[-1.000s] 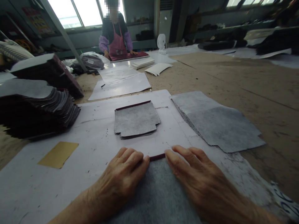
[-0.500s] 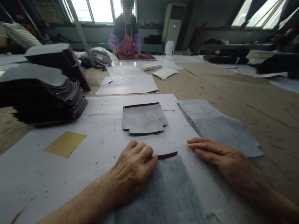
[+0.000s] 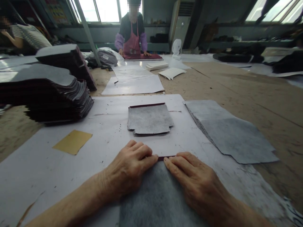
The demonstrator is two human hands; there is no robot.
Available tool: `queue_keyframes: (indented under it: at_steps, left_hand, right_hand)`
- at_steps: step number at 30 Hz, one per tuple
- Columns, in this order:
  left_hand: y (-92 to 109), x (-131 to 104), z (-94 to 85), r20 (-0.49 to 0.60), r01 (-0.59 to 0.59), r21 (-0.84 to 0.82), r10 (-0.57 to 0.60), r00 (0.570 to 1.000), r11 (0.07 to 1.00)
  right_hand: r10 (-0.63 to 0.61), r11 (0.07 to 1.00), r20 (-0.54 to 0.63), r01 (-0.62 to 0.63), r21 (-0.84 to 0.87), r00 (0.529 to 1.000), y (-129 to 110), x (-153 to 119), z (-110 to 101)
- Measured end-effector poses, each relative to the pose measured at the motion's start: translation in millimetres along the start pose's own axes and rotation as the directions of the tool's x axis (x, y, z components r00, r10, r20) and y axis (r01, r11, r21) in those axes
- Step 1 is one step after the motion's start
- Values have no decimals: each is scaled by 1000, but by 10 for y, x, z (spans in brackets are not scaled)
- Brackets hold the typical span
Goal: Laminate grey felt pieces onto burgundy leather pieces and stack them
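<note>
A grey fabric piece with a dark red folded strip along its far edge lies in front of me. My left hand, closed with curled fingers, pinches and presses that edge at its left end. My right hand presses its fingertips together onto the same strip at the right. A short stretch of red shows between the two hands; the rest of the fold is covered. Just beyond lies a small stack of grey fabric pieces with a red far edge and notched near corners.
A larger stack of grey fabric pieces lies to the right. At the left are a tan card and tall piles of dark red and grey fabric. White paper covers the table under my hands. Across it stands a co-worker in a pink apron.
My right hand has come left from beside the right-hand stack onto the fabric's red edge. My left hand keeps its place on that edge. The view has shifted slightly.
</note>
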State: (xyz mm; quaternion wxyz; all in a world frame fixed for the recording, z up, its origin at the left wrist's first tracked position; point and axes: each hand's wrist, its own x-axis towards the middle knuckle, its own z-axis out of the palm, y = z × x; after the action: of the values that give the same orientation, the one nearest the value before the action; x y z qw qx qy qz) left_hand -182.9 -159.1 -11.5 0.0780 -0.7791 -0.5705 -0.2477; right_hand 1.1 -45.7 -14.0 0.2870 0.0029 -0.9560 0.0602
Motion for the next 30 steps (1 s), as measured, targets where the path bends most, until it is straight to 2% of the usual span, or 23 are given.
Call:
queue_keyframes:
  at_steps: [6, 10, 12, 16, 19, 21, 25, 30]
  left_hand:
    - [-75, -175, -151, -40, -1, -25, 0, 999, 1000]
    - [-58, -201, -141, -31, -69, 13, 69, 997, 998]
    - [-56, -204, -127, -33, -62, 9, 62, 998, 998]
    - [-64, -207, -113, 0, -46, -8, 46, 999, 999]
    - [-62, -198, -107, 0, -48, -7, 48, 999, 999]
    - [-56, -188, -110, -2, -42, -7, 42, 999, 999]
    - [-67, -202, -158, 12, -32, -19, 32, 999, 999]
    - [-154, -334, -255, -3, 0, -81, 0, 1000, 997]
  right_hand:
    - [-29, 999, 24, 30, -18, 999, 22, 34, 3]
    - [-14, 999, 84, 18, -47, 996, 13, 67, 19]
    - [-11, 998, 109, 18, -68, 994, 3, 87, 2]
    - [-33, 979, 184, 69, -192, 982, -83, 199, -53]
    - [-68, 944, 166, 117, -308, 984, -174, 322, -24]
    - [-91, 959, 140, 125, -256, 986, -206, 374, 42]
    - [-110, 994, 97, 112, -15, 989, -167, 358, 178]
    - [-90, 993, 79, 83, 83, 993, -105, 304, 181]
